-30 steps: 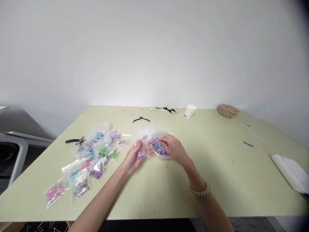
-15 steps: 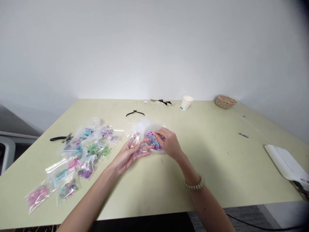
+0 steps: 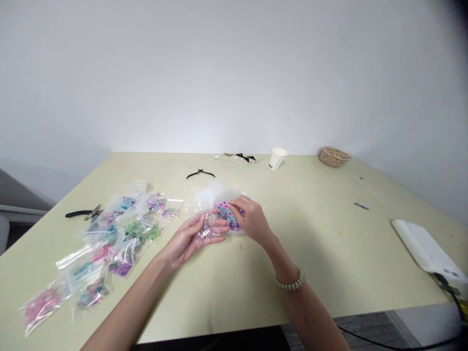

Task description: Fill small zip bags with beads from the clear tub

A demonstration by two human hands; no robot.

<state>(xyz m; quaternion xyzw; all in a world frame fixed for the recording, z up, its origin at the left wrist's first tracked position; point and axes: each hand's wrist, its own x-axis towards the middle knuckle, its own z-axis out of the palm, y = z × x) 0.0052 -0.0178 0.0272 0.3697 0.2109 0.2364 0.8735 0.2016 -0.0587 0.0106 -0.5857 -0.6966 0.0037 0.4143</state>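
A small clear bag with a few beads (image 3: 205, 232) lies in my left hand (image 3: 186, 240), its thumb over the bag and the other fingers stretched beneath it. Just right of it stands a white bowl (image 3: 239, 193) holding purple and blue beads (image 3: 227, 214). My right hand (image 3: 252, 219) is over the bowl's right side, thumb and forefinger pinched together at the beads; what is between the fingertips is too small to make out. A beaded bracelet (image 3: 291, 282) circles my right wrist.
Bags of coloured beads (image 3: 133, 229) cover the left of the table (image 3: 329, 273). Pliers (image 3: 86, 213) lie beyond them, cutters (image 3: 201, 173) behind the bowl. Farther back are a paper cup (image 3: 278, 158) and a brown-filled tub (image 3: 334, 157). A white device (image 3: 426, 248) lies right.
The camera view has shifted slightly, moving the table's contents left in the picture. My left fingers have drawn in slightly around the small bag. My right hand is still pinched over the bowl.
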